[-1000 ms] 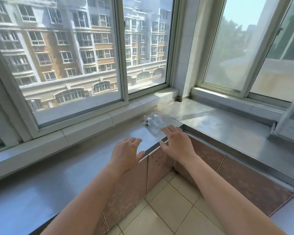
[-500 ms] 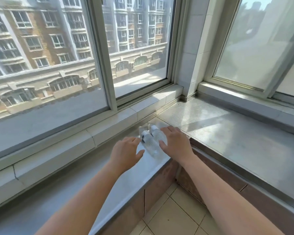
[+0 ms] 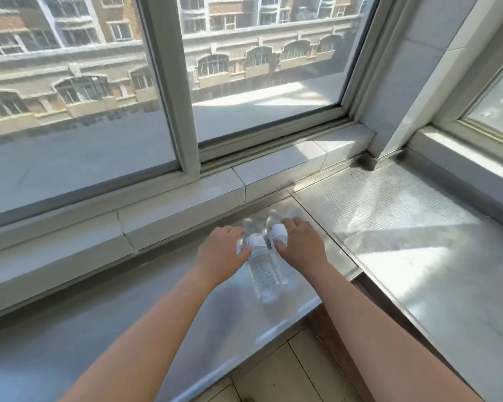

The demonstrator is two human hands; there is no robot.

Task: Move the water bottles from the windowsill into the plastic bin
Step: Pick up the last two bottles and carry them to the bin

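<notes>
Two clear water bottles with white labels lie side by side on the metal windowsill (image 3: 163, 309), caps pointing toward the window. My left hand (image 3: 219, 256) curls around the left bottle (image 3: 262, 266), thumb on its label. Around the label of the right bottle (image 3: 280, 266) curls my right hand (image 3: 301, 246). Both bottles rest on the sill. The plastic bin is not in view.
Large window panes (image 3: 267, 82) and a white tiled ledge (image 3: 186, 204) rise right behind the bottles. A second metal sill (image 3: 413, 233) runs off to the right at the corner. Beige floor tiles (image 3: 288, 372) show below the sill's front edge.
The view has moved closer to the sill. Both hands went forward from the sill's edge and have closed around the two bottles, one each.
</notes>
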